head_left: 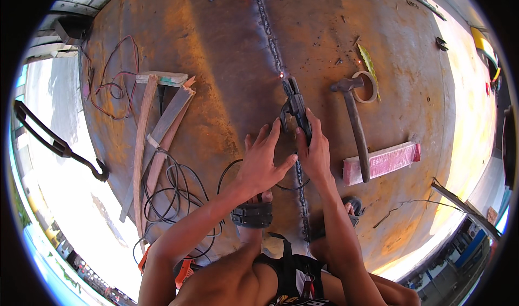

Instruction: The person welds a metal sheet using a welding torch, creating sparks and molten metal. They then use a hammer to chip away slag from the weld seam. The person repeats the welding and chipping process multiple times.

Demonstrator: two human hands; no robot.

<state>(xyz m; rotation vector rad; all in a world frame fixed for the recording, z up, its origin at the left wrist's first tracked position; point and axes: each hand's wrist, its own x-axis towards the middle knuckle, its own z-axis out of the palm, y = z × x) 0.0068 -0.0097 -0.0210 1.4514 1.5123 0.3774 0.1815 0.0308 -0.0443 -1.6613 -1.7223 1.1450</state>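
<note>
The right hand [313, 152] grips a dark electrode holder [296, 109], fingers closed around its handle, its tip at a spark on the weld seam [270, 41] of a rusty steel plate [216, 52]. The left hand [262, 163] lies just beside it, fingers spread open, thumb touching the right hand. A hammer [354, 119] rests right of the holder, its handle across a pink block [389, 160]. Wooden slats [162, 128] and black cable [173, 192] lie left.

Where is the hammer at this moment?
In the head view the hammer lies on the rusty steel plate to the right of the right hand, its head beside a tape roll, its handle end over a pink block.
</note>
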